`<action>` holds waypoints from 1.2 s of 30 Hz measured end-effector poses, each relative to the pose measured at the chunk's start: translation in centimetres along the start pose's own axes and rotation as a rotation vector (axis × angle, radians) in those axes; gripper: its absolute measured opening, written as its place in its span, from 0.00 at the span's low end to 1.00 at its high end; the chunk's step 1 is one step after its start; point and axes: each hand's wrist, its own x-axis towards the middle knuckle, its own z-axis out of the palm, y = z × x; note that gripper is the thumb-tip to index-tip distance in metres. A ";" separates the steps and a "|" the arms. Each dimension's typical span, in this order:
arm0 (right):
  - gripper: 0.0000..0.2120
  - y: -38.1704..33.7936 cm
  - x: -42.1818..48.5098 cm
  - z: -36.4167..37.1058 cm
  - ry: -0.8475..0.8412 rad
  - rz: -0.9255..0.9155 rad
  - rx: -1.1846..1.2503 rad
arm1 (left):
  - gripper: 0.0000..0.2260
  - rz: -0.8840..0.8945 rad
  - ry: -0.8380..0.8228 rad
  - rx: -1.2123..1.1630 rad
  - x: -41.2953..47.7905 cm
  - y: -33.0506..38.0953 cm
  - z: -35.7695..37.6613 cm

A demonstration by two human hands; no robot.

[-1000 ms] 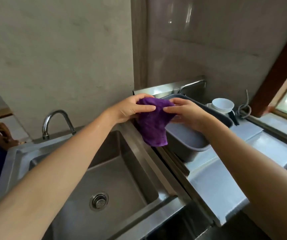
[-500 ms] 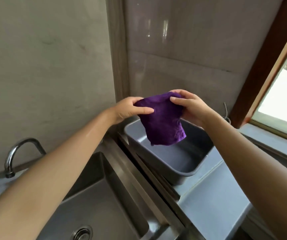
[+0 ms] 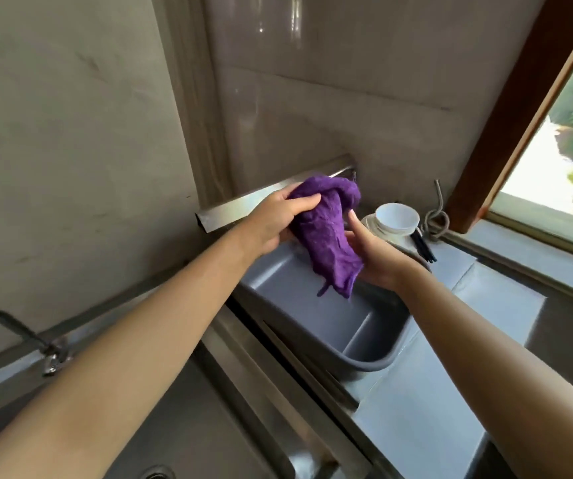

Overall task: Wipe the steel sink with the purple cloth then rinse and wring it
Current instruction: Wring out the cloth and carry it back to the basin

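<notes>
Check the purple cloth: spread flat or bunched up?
Bunched up. The purple cloth hangs crumpled between the left hand and right hand, above the grey tub.

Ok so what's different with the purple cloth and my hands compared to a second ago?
The right hand dropped from the purple cloth's top edge to cup its lower part. The cloth, spread flat before, now hangs bunched. The left hand still grips the top, and the cloth is still over the grey tub.

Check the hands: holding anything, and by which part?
Both hold the cloth. The left hand grips its upper end; the right hand holds its lower part from the side, and the tail hangs free over the tub.
</notes>
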 end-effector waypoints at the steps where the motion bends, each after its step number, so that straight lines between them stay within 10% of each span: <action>1: 0.33 0.6 0.3 -0.3 -0.061 0.016 0.086 | 0.12 -0.016 0.008 -0.033 0.3 -0.2 0.1; 11: 0.15 1.6 8.0 -6.1 0.146 0.013 0.204 | 0.08 -0.306 0.130 -0.109 5.4 -6.4 -2.5; 21: 0.24 9.7 14.5 -8.3 0.349 0.258 -0.768 | 0.10 -0.703 0.411 0.285 10.2 -17.3 -3.7; 27: 0.22 10.7 13.4 -6.3 0.273 -0.009 -1.484 | 0.21 -0.603 0.271 1.251 10.9 -18.5 -4.5; 30: 0.30 12.0 13.4 -4.8 -0.004 0.022 -1.619 | 0.21 -0.524 0.033 1.351 11.6 -19.6 -4.3; 36: 0.29 12.3 13.7 -4.7 -0.039 0.111 -1.623 | 0.25 -0.590 -0.179 1.418 11.6 -20.2 -4.3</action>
